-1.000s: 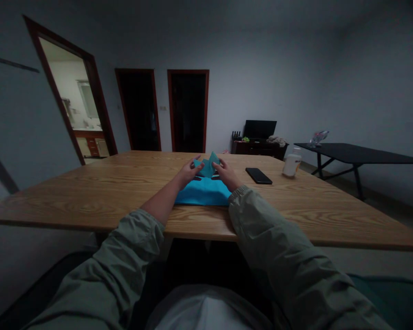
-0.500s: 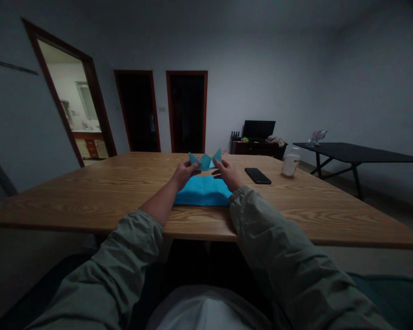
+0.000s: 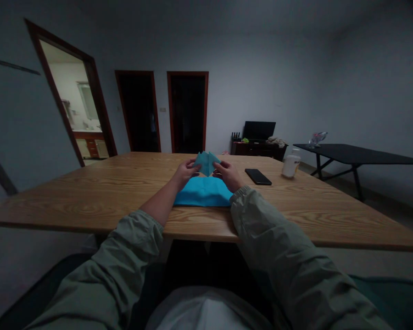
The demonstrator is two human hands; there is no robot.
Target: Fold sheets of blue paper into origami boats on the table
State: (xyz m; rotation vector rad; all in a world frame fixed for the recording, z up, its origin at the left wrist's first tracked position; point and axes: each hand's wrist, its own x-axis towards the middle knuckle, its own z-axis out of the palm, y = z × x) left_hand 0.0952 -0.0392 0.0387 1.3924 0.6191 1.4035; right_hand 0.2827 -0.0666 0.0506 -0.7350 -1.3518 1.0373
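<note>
Over the wooden bench (image 3: 89,204), I see the left hand (image 3: 185,174) and right hand (image 3: 228,176) pinching a folded teal paper (image 3: 207,162) above a blue sheet (image 3: 203,192); it seems light and soft, so better hold its folded edges.

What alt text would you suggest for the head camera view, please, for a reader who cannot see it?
A person's left hand and right hand hold a folded teal paper shape just beyond a flat blue sheet on a wooden table. To the right are a black smartphone and a white bottle.
</note>
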